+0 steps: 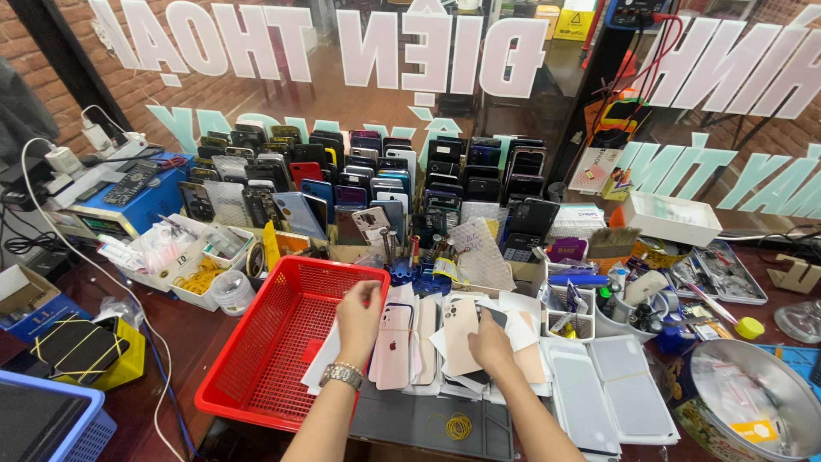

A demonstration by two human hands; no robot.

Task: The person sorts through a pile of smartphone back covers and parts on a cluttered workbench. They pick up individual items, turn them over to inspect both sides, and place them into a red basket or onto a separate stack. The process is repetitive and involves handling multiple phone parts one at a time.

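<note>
My left hand [359, 321], with a metal watch [342, 375] on the wrist, grips the top edge of a pale pink phone back cover [394, 346] lying on a pile of covers. My right hand [490, 345] rests on the same pile, fingers curled on a beige phone back cover [460, 329]. Both covers lie among several overlapping flat white, pink and beige panels [522, 312] spread on a grey mat [410, 419].
A red mesh basket [256, 376] stands left of my left hand. Rows of upright phones [359, 175] fill the back against a glass pane. White flat panels [611, 385] lie right. A round metal tin [748, 398], tool cups [633, 308], a yellow box [85, 351] and rubber bands [458, 425] surround the spot.
</note>
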